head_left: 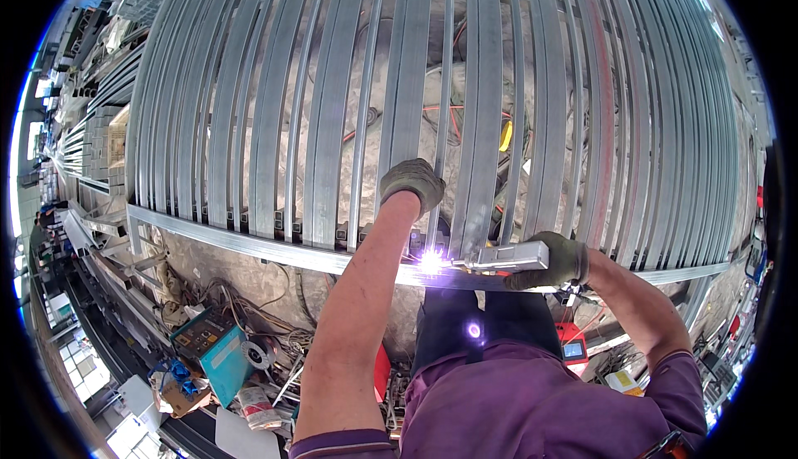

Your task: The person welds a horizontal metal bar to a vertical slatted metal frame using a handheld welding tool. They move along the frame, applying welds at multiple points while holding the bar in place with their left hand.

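My right hand [555, 261], in a dark green glove, is closed around a boxy grey welding torch [511, 256]. The torch points left, and a bright white-violet glare [432, 261] at its tip washes out the joint there. That glare sits on the long front rail [332, 260] of a metal frame, where the upright tubes meet it. Farther up, my left hand [413, 185], gloved too, is curled over a grey metal tube [407, 110], knuckles up. Its fingertips are mostly hidden beneath the glove's back.
Many parallel metal tubes [332, 110] span the frame. Below the frame's left side stand a teal machine [218, 355] and tangled cables [249, 309]. A red box with a small screen [573, 349] is beside my legs. Red hoses [453, 118] lie under the tubes.
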